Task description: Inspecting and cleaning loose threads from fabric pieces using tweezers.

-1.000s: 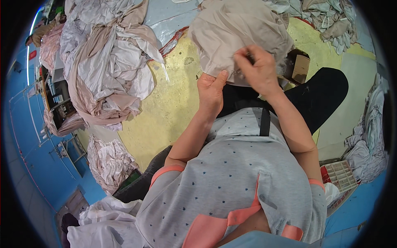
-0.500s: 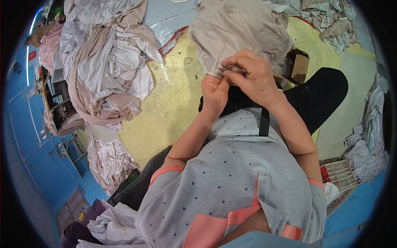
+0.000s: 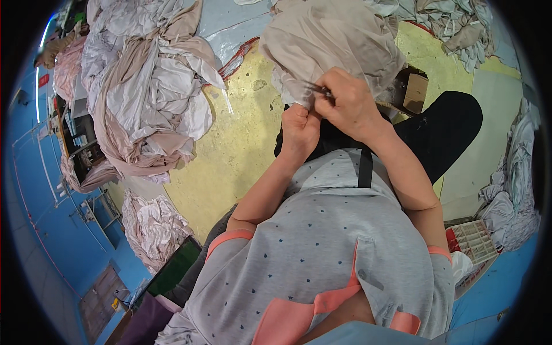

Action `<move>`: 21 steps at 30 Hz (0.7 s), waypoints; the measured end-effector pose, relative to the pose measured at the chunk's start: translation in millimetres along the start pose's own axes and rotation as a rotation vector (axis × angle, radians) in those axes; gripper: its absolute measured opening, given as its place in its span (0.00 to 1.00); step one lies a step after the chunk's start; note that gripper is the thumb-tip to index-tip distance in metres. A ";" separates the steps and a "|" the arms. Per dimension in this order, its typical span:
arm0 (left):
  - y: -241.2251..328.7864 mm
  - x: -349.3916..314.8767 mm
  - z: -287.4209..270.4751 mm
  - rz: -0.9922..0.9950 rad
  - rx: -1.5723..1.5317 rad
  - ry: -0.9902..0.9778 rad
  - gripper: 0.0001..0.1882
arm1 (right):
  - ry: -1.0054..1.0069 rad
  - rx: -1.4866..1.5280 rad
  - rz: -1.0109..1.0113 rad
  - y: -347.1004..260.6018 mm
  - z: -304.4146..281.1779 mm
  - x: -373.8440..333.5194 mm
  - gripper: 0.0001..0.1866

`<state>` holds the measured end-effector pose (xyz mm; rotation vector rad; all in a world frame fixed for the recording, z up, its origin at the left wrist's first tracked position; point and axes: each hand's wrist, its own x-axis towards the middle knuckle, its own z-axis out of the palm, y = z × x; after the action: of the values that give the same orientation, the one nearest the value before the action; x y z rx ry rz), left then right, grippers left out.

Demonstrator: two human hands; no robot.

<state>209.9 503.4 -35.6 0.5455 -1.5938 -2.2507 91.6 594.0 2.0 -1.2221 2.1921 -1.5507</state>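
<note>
A large bundle of beige cloth [image 3: 333, 43] lies heaped in front of me, over the far side of my lap. My left hand [image 3: 299, 133] is closed, pinching the near edge of this cloth between thumb and fingers. In my right hand [image 3: 348, 104] is a small pair of dark metal thread snips [image 3: 314, 87], gripped in curled fingers. Their narrow blades point left, just above the pinched edge and close to the left hand's fingertips. Most of the snips is hidden inside the right fist.
A big pile of white and beige cloth [image 3: 152, 98] lies at the left. A smaller heap [image 3: 154, 227] sits nearer. Beyond my right knee stands an open cardboard box [image 3: 415, 93]. More cloth lies far right, and a pale plastic crate [image 3: 472, 241] stands near right.
My right hand has turned and closed more, and the blades of the snips now show over the cloth's edge. The left hand keeps its pinch, almost in the same place.
</note>
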 end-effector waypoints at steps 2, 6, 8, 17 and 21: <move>2.3 0.8 1.2 -0.044 0.108 0.062 0.05 | 0.074 -0.025 0.057 8.7 -4.7 -5.6 0.06; -9.1 -0.3 -10.9 0.011 0.366 0.099 0.03 | 0.139 -0.064 0.213 14.6 -19.2 -13.0 0.05; -0.4 -0.2 -2.8 -0.025 0.317 0.084 0.04 | 0.081 0.035 0.141 6.9 -22.3 -14.1 0.06; -5.2 3.3 -2.8 0.113 0.456 0.037 0.06 | -0.050 0.003 -0.026 -2.4 -8.6 -1.5 0.08; -21.4 -1.0 -32.0 0.071 0.502 -0.082 0.12 | -0.123 -0.117 -0.079 -0.9 -11.6 2.5 0.08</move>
<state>225.3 484.4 -65.4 0.5106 -2.1966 -1.8364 83.8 600.2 8.5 -1.4147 2.2071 -1.3514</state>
